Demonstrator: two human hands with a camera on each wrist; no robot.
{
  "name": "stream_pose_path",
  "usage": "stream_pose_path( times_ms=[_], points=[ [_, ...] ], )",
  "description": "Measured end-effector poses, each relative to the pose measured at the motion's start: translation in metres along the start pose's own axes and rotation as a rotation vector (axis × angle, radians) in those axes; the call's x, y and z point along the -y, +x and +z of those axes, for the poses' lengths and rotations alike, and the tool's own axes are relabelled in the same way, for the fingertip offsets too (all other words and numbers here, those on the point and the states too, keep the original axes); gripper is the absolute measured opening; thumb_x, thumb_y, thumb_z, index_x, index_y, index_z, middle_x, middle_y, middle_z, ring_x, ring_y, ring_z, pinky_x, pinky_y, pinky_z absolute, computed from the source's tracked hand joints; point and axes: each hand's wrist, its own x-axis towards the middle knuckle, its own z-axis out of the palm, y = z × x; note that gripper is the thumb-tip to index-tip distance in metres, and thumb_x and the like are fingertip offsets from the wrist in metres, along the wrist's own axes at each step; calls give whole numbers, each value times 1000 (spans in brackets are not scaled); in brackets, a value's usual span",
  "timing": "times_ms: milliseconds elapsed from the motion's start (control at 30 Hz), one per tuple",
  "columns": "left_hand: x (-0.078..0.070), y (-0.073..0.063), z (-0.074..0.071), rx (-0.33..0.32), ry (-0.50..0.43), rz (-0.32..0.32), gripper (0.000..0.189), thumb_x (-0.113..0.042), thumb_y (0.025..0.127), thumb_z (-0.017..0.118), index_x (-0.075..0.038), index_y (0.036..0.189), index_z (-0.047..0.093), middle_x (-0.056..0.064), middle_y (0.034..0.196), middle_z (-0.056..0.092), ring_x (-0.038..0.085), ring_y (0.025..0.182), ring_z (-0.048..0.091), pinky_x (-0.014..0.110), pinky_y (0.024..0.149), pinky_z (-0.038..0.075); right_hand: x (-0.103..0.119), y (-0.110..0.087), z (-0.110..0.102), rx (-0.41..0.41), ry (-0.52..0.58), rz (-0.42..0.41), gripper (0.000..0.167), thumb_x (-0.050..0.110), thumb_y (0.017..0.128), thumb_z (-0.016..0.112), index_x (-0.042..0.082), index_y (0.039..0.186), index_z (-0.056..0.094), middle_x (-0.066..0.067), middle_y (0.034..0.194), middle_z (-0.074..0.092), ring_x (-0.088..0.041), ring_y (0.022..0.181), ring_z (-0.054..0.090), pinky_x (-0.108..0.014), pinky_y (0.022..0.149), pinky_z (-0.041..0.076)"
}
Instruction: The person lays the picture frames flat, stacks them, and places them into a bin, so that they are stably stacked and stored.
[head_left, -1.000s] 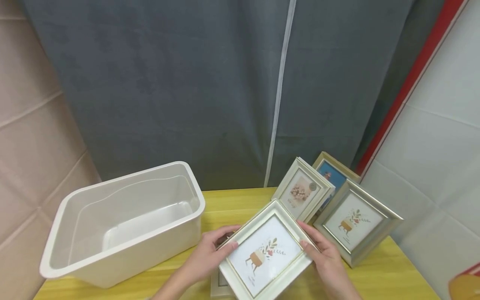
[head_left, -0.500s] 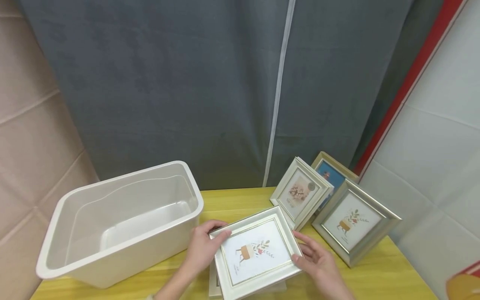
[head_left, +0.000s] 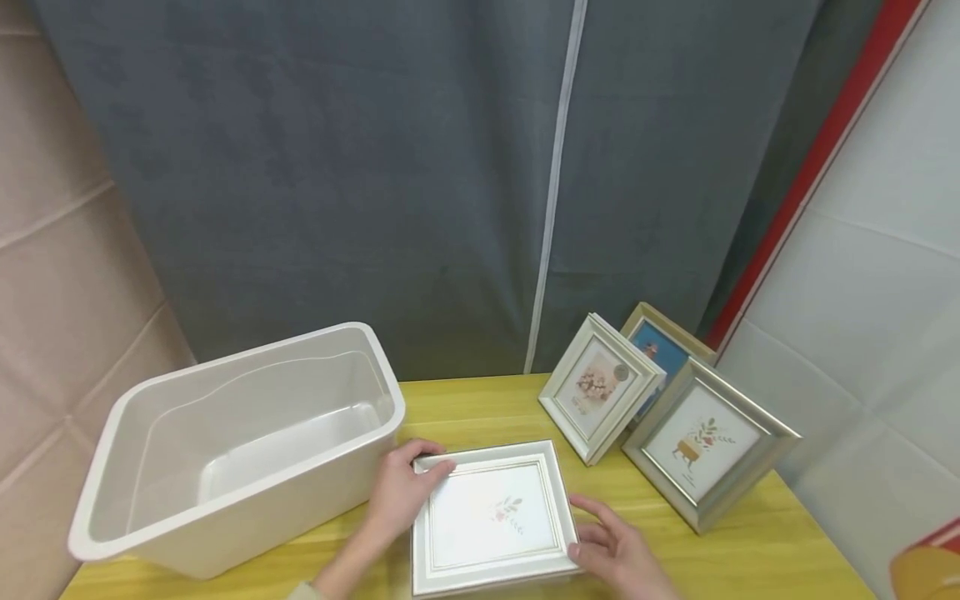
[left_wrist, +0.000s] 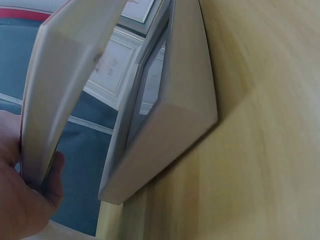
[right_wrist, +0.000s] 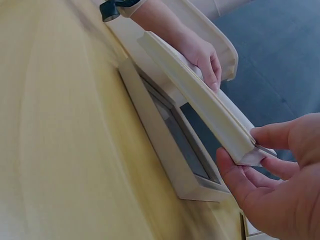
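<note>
A white picture frame (head_left: pixel 495 512) with fine gold lines and a plant drawing is held between both hands, its front facing up. My left hand (head_left: pixel 401 496) pinches its far left corner, thumb on top. At the near right corner, my right hand (head_left: pixel 615 550) grips the edge between thumb and fingers, as the right wrist view also shows. A second, pale frame (right_wrist: pixel 155 135) lies flat on the table beneath it. Both wrist views show a gap between the two, the held frame (left_wrist: pixel 65 80) tilted over the lower one. From the head view the lower frame is mostly hidden.
A large cream plastic tub (head_left: pixel 247 500) stands on the left of the yellow wooden table (head_left: pixel 465 400). Behind my right hand lean a cream blossom frame (head_left: pixel 600 387), a gold-edged blue picture (head_left: pixel 663 333) and a silver frame (head_left: pixel 705 442). A grey curtain (head_left: pixel 337 183) hangs behind.
The held frame has come down toward the table, turned to lie nearly square and flattened over the lower frame. Both hands have moved with it, and glare now covers part of its picture.
</note>
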Motion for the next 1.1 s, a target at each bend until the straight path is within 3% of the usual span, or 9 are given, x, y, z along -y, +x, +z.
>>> stream_pose_path(
  times_ms=[100, 333, 633, 1100],
  points=[
    [6, 0, -1, 13, 6, -12, 16, -11, 80, 87, -8, 91, 77, -4, 88, 74, 19, 90, 69, 35, 84, 56, -4, 0, 2, 29, -26, -15, 74, 5, 97, 65, -15, 152, 19, -28, 117, 67, -25, 100, 70, -29, 85, 58],
    [13, 1, 3, 36, 2, -9, 15, -12, 81, 86, -10, 95, 79, -4, 93, 74, 21, 94, 69, 37, 87, 56, -4, 0, 7, -39, -73, 17, 74, 3, 93, 68, -13, 152, 27, -19, 118, 62, -36, 104, 69, -31, 84, 59],
    [17, -1, 12, 31, 20, -36, 16, -11, 84, 82, -9, 99, 76, 3, 102, 74, 29, 104, 67, 52, 100, 49, -10, 0, 9, -27, -162, -14, 72, 5, 94, 69, -14, 151, 29, -18, 115, 63, -29, 97, 70, -27, 82, 58],
    [23, -1, 17, 63, 53, -89, 18, -13, 85, 81, -10, 101, 75, 6, 108, 72, 35, 112, 63, 56, 103, 45, -12, 4, 10, -24, -201, 46, 69, 7, 93, 71, -14, 149, 35, -19, 120, 59, -27, 99, 64, -26, 78, 55]
  ],
)
